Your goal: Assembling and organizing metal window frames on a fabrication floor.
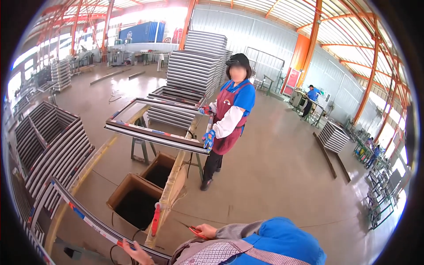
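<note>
The right hand grips red-handled scissors; near left, the left hand, fingers loosely spread, meets the window-type frame's edge, contact unclear.

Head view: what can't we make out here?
All in the head view:
- Left hand: cut off by the lower edge; whether it touches the near frame is unclear.
- Red-handled scissors: part of the handles is hidden by the right hand.
- Near cardboard box: contents lost in its dark interior.
- Distant worker in blue: too small to read the hand action.
</note>
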The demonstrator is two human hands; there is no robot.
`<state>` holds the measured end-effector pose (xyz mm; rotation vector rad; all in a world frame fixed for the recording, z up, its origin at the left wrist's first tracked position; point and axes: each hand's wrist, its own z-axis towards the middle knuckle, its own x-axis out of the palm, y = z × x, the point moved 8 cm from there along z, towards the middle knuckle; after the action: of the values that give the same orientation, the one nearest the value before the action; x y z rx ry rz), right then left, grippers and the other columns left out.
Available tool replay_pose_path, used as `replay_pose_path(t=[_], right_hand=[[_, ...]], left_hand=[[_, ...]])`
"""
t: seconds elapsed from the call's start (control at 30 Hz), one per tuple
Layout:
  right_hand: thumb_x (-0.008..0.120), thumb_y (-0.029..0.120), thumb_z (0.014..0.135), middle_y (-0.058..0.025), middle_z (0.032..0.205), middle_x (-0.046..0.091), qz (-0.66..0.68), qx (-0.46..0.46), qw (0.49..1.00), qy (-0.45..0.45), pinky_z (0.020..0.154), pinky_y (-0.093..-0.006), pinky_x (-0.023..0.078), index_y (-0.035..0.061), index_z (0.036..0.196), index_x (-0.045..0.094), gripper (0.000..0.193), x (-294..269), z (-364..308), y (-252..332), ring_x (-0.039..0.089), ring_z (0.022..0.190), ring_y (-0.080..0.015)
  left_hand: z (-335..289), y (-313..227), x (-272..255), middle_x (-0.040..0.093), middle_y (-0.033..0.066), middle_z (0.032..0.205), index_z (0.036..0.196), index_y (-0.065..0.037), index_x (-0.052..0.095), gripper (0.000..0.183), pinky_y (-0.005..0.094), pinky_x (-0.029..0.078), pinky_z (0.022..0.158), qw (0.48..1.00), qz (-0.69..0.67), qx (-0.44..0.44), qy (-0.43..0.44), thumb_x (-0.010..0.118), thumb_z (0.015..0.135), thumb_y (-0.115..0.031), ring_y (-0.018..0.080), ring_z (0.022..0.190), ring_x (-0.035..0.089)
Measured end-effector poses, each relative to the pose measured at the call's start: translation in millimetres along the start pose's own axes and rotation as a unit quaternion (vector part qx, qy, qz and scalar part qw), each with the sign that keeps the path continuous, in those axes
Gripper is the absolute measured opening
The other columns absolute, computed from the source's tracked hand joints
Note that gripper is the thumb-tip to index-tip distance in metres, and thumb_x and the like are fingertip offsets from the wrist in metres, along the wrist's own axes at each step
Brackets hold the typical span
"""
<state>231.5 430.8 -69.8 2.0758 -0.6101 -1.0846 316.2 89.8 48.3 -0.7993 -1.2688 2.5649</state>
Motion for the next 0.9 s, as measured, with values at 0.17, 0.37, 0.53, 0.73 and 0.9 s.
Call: replay_pose_path(t=[0.17,0.37,0.53,0.73,0.9], right_hand=[[0.066,0.034,0.077,-0.0054,0.066,0.053,-0.002,-0.056,0.998,0.023,0.058,-0.0313,0.039,0.0023,0.086,0.056,0.034,2,-8,29,0.046,0.063,-0.0131],[0.066,0.033,0.078,-0.0042,0.068,0.053,0.042,-0.037,0.996,0.065,0.058,-0.0294,0.04,0.0021,0.087,0.056,0.034,16,-14,60,0.047,0.063,-0.012],[0.066,0.028,0.079,-0.0019,0.067,0.053,0.175,-0.066,0.974,0.128,0.051,-0.0245,0.041,0.0008,0.089,0.054,0.032,38,-19,99,0.05,0.058,-0.0082],[0.068,0.025,0.078,-0.0013,0.067,0.052,0.134,-0.148,0.961,0.193,0.055,-0.0253,0.041,0.0006,0.086,0.053,0.029,60,-27,113,0.048,0.061,-0.0084],[0.068,0.022,0.077,-0.0003,0.069,0.051,0.11,-0.152,0.959,0.211,0.059,-0.0265,0.04,0.0005,0.089,0.054,0.028,58,-30,126,0.046,0.066,-0.0085]], left_hand=[[-24,-31,22,0.046,0.0175,0.123,0.123,0.001,0.043,0.046,0.041,0.03,0.099,0.998,0.008,0.026,0.062,0.052,0.078,-0.005,0.0319,0.117,0.041],[-51,-39,39,0.045,0.0142,0.125,0.123,0.002,0.041,0.046,0.0355,0.027,0.102,0.976,-0.133,-0.024,0.173,0.049,0.078,0.004,0.0254,0.118,0.041],[-91,-32,83,0.048,0.0101,0.121,0.126,-0.001,0.038,0.038,0.0314,0.032,0.097,0.836,-0.403,-0.247,0.28,0.045,0.089,-0.005,0.0199,0.112,0.045],[-105,-50,84,0.056,0.0088,0.108,0.122,-0.005,0.042,0.033,0.0279,0.041,0.088,0.719,-0.494,-0.382,0.305,0.044,0.094,-0.022,0.0155,0.098,0.053],[-103,-48,87,0.059,0.0087,0.096,0.117,-0.006,0.046,0.029,0.0293,0.046,0.079,0.67,-0.551,-0.402,0.293,0.044,0.094,-0.023,0.0168,0.086,0.057]])
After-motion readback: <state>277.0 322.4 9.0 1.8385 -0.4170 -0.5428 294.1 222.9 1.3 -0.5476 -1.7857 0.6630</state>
